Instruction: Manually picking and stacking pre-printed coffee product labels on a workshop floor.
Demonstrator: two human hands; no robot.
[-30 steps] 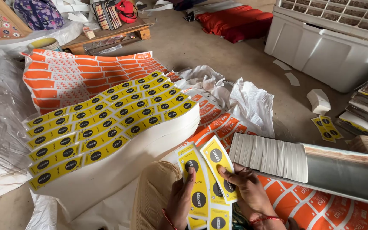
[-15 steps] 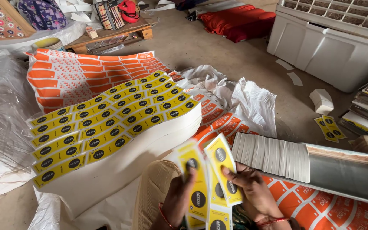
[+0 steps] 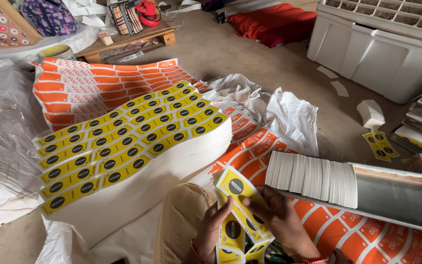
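yellow label strips sit pinched in your closed left hand and right hand, low centre; beside them a tall stack of uncut yellow sheets remains.

Both hands sit low in the head view, close together. The left hand is raised palm inward, fingers curled and pinching, a red bangle at the wrist. The right hand lies just beside it, knuckles up (thumb pressed forward), fingers folded in a grip, bangle also at its wrist.
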